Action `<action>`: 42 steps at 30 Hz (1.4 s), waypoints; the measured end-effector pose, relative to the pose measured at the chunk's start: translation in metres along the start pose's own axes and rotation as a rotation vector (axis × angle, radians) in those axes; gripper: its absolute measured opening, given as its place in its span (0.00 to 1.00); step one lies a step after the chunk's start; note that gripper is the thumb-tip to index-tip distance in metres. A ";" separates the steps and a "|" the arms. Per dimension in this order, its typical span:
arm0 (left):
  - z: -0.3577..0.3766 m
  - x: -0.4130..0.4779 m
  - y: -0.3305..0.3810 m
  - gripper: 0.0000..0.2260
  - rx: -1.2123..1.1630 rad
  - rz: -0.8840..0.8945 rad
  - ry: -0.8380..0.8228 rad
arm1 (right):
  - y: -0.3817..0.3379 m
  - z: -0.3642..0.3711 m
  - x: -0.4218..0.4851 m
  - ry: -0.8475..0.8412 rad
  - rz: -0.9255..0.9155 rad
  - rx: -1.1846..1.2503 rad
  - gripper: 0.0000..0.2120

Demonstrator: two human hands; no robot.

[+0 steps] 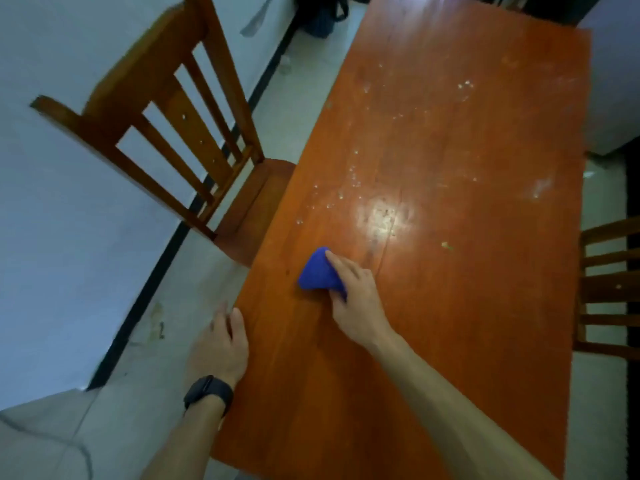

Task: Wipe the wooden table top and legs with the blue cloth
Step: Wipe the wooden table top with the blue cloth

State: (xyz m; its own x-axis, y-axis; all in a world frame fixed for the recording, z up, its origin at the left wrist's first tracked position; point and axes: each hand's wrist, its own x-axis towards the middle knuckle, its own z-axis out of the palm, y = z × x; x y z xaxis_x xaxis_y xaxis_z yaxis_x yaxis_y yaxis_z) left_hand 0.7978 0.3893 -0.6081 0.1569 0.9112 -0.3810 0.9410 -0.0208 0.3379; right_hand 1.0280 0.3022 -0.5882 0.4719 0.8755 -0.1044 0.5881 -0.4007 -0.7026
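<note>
My right hand (353, 292) presses the blue cloth (317, 271) on the wooden surface (450, 306), fingers grasping it; my left hand (220, 344) rests at the edge, fingers released.

I see a wooden chair (180, 133) against the pale wall (52, 237) w/ dark baseboard (145, 289), light tile floor (114, 427), another chair (609, 289) at right.
</note>
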 end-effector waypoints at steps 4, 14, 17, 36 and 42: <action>-0.008 0.012 -0.003 0.34 -0.085 0.048 -0.109 | 0.021 -0.029 0.079 0.183 0.104 -0.133 0.31; -0.007 0.028 -0.026 0.31 -0.060 0.137 -0.038 | -0.051 0.032 0.006 -0.271 -0.229 -0.219 0.29; -0.007 0.030 -0.029 0.29 -0.129 0.108 -0.029 | -0.066 0.016 0.054 -0.358 -0.218 -0.055 0.27; -0.009 0.030 -0.026 0.22 -0.205 0.108 0.011 | -0.073 0.026 0.045 -0.290 -0.118 -0.028 0.29; -0.007 0.028 -0.025 0.20 -0.216 0.114 0.034 | -0.083 0.064 0.061 -0.103 -0.071 -0.255 0.30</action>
State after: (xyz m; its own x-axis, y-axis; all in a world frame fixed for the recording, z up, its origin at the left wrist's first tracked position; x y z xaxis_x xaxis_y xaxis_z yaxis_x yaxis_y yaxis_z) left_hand 0.7764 0.4182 -0.6216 0.2449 0.9214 -0.3019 0.8310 -0.0391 0.5549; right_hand 0.9663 0.4059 -0.5811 0.3620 0.9215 -0.1407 0.7698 -0.3807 -0.5123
